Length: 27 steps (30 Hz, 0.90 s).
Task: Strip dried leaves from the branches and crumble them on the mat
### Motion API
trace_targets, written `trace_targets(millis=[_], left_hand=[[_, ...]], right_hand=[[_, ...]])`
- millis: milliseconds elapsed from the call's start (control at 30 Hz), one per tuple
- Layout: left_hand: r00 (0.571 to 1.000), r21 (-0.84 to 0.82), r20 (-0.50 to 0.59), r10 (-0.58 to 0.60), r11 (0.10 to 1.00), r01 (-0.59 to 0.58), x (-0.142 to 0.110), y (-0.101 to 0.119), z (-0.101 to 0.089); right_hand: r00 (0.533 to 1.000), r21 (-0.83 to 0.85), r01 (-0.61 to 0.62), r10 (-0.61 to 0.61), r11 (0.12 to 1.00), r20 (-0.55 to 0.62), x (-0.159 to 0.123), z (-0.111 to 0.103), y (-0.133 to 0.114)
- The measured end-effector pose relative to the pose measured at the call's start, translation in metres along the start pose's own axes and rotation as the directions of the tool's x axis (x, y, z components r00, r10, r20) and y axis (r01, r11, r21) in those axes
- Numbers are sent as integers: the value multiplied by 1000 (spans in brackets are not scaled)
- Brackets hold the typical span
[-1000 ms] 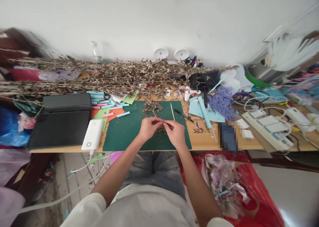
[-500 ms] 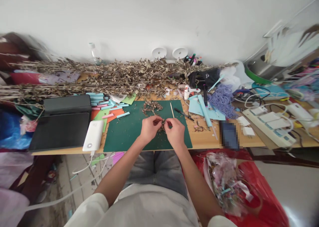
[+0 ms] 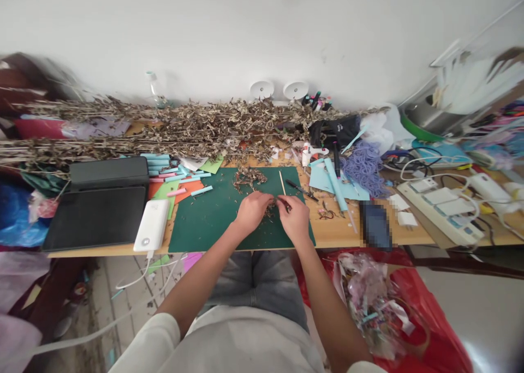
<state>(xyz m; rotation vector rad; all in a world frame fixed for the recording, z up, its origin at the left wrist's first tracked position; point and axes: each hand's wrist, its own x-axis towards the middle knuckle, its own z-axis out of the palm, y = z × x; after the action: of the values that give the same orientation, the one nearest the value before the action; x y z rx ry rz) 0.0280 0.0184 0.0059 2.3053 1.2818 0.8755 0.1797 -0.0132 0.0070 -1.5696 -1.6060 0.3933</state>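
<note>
Over the green cutting mat [image 3: 213, 214] my two hands work close together, fingertips almost meeting. My left hand [image 3: 254, 208] is closed in a pinch, its back towards me, at a small piece of dried plant that its fingers mostly hide. Thumb and fingers of my right hand [image 3: 295, 215] pinch at the same dry piece from the other side. Crumbled dried leaves [image 3: 269, 211] lie on the mat under the fingertips. A larger clump of dried leaves [image 3: 249, 177] sits just beyond my left hand. A thin pale stick [image 3: 282, 182] and a black pen [image 3: 302, 189] lie past my right hand.
Long bundles of dried stalks [image 3: 196, 124] cover the table's back. On the left are a black tablet [image 3: 98, 214], a white power bank [image 3: 151, 224] and blue paper rolls [image 3: 158, 161]. A glue gun [image 3: 313, 153], purple yarn [image 3: 365, 168], a phone [image 3: 376, 224] and a power strip [image 3: 442, 212] lie right.
My fingertips have shifted slightly right and a little apart, and my left hand has turned more palm-down. More crumbled leaf shows beneath them. The view has tilted slightly.
</note>
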Motion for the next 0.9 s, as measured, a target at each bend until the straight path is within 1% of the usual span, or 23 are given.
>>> trace_targets(millis=[67,133,167,233,300,367,400,467,533,600,733,833,900], left_hand=[[996,-127,-60,-66,990,58,1,4,-2],[982,-278,-92,-163,952,132,2,9,-5],[972,-348,-93,-217,922,173,2,11,-6],[949,-455,-82,-306,858,237,3,14,-7],[938,-490,-85,-337,833,255,3,17,-8],[948,-426,-111,-300,876,227,2,18,-9],[958,-355,-128,-256,914,197,1,19,-9],[983,-163,-136,-127,981,104,-1,18,-10],[995,22,-98,8,1000,-6,-3,16,-9],[994,128,-52,91,988,-84,-4,11,-8],[990,179,-18,142,974,-137,-3,3,-6],[984,206,20,176,962,-177,-2,1,-7],[986,201,5,168,965,-165,-1,1,-10]], right_hand=[[1000,163,-1,-2,987,15,1,-3,-6],[1000,270,-5,-3,963,30,2,-5,-12],[1000,282,-6,0,960,23,3,-6,-16],[1000,246,8,-7,969,-6,4,-6,-21],[998,178,53,-48,983,-31,4,-4,-24],[994,107,105,-101,989,-41,3,-1,-26],[992,76,121,-117,990,-44,2,0,-26],[992,33,124,-122,992,-41,0,2,-27],[994,0,103,-103,995,-44,-1,4,-26],[995,-40,78,-80,996,-54,-2,4,-23],[998,-92,53,-56,994,-40,-1,6,-10],[1000,-68,9,-11,998,-25,-1,10,2],[1000,-58,-8,8,998,-6,-2,13,7]])
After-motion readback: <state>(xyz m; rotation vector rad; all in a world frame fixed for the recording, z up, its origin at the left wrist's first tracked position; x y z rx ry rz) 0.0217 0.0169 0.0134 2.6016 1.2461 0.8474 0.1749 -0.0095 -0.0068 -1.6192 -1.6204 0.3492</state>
